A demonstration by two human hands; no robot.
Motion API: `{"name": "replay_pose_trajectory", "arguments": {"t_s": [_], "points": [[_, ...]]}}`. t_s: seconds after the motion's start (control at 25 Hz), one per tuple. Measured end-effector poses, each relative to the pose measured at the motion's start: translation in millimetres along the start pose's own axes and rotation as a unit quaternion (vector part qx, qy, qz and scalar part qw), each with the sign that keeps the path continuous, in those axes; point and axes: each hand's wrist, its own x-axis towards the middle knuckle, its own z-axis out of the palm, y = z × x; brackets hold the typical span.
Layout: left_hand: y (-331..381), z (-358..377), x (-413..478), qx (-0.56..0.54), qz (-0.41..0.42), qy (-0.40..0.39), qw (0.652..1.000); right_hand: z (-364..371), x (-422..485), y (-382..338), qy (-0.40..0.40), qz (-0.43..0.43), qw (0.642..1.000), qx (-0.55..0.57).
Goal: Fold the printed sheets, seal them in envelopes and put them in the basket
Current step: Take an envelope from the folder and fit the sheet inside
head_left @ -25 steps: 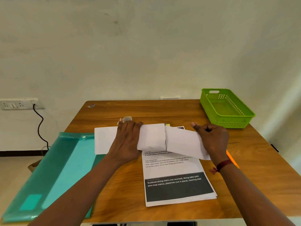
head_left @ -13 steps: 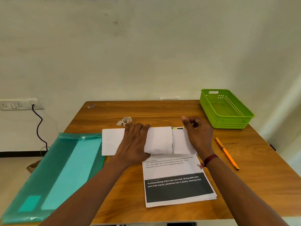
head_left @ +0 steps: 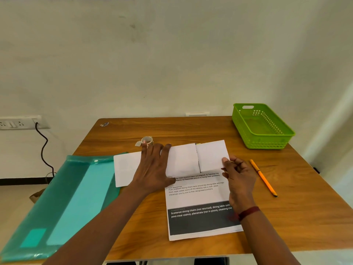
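Head view: sheet (head_left: pixel 197 197) reads "TASK DESCRIPTION".

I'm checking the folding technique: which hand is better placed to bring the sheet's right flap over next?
Probably the right. The right hand pinches the lower corner of the folded sheet at its right flap, while the left hand lies flat on the sheet's middle, holding it down.

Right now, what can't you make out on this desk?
Head view only.
Printed white sheet stack, top lines: covered by the folded white paper.
That paper's middle: under the flat left hand.
Small grey object at the wooden table's far corner: too small to name.
Teal plastic folder, near corner: behind the left forearm.
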Motion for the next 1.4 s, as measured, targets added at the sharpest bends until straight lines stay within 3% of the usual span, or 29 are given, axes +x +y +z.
{"name": "replay_pose_trajectory", "arguments": {"t_s": [0.16, 0.48, 0.76, 1.0, 1.08, 1.24, 1.4], "points": [[12, -3, 4, 0.005, 0.009, -0.003, 1.0, 12, -23, 0, -0.069, -0.067, 0.994, -0.043], [31, -4, 14, -0.005, 0.02, 0.039, 0.999, 21, -37, -9, -0.17, 0.051, 0.984, 0.0], [54, -10, 24, -0.125, -0.079, 0.007, 0.989, 30, -20, -39, -0.149, -0.117, 0.98, -0.064], [69, -64, 54, -0.354, -0.161, 0.082, 0.917, 43, 10, -81, -0.206, -0.212, 0.955, -0.022], [67, -87, 69, -0.414, -0.178, 0.068, 0.89, 49, 11, -96, -0.207, -0.233, 0.95, -0.012], [64, -111, 83, -0.56, -0.2, 0.048, 0.803, 59, 5, -110, -0.192, -0.275, 0.942, -0.017], [73, -122, 81, -0.607, -0.208, 0.047, 0.766, 60, -5, -114, -0.198, -0.255, 0.947, 0.013]]}}
